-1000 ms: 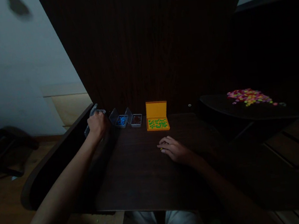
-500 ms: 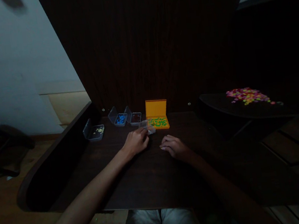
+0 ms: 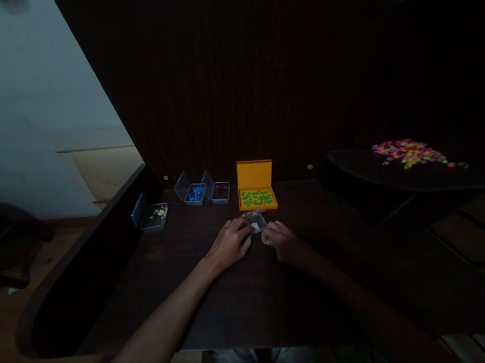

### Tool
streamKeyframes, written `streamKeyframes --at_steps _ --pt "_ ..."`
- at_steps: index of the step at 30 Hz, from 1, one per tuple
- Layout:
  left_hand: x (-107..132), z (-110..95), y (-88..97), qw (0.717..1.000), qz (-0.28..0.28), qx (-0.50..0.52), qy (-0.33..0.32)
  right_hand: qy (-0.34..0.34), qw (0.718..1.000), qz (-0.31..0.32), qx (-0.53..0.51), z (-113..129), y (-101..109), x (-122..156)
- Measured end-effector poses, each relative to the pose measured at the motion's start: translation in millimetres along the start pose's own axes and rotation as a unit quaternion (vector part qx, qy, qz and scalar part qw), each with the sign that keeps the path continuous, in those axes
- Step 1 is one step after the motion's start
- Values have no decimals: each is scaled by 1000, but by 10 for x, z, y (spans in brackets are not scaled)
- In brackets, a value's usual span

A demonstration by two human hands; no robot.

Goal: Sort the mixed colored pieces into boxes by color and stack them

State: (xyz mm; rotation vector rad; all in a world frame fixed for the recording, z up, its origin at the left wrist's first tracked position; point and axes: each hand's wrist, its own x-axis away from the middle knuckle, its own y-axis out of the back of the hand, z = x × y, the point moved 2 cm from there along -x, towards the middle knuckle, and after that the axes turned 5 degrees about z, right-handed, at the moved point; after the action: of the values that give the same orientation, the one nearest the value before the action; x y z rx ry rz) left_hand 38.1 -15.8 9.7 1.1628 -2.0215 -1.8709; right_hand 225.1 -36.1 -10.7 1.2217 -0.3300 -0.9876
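Observation:
My left hand (image 3: 231,243) is closed on the left side of a small clear plastic box (image 3: 260,220), whose lid is up and which has a whitish patch inside. My right hand (image 3: 284,242) is at the box's right front corner, fingers pinched together. A tiny orange-yellow spot shows at those fingertips, too small to name. Just behind the clear box stands an open yellow case (image 3: 254,174) with many small green pieces (image 3: 257,197) in its base.
Clear lidded boxes stand open to the left: one with pale pieces (image 3: 158,213), one with blue pieces (image 3: 195,194), one with dark reddish pieces (image 3: 221,192). A heap of colourful pieces (image 3: 411,153) lies on the right shelf. A dark upright panel (image 3: 229,77) closes off the back.
The clear box has come right and nearer, away from the yellow case's left corner, with my left hand on it. My right hand's fingers have closed beside the box.

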Motion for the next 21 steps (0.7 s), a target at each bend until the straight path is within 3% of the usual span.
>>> streamKeyframes --at_steps 4,9,15,21 --pt "20 7 25 998 -68 11 3 -22 999 7 24 6 -20 16" --pt "45 3 102 989 -136 17 52 -54 998 1 28 18 -19 32" --pt "34 -33 168 990 -119 25 77 -54 998 -22 25 30 -3 50" --pt "32 -25 88 990 -88 65 92 -46 998 -25 23 43 28 58"
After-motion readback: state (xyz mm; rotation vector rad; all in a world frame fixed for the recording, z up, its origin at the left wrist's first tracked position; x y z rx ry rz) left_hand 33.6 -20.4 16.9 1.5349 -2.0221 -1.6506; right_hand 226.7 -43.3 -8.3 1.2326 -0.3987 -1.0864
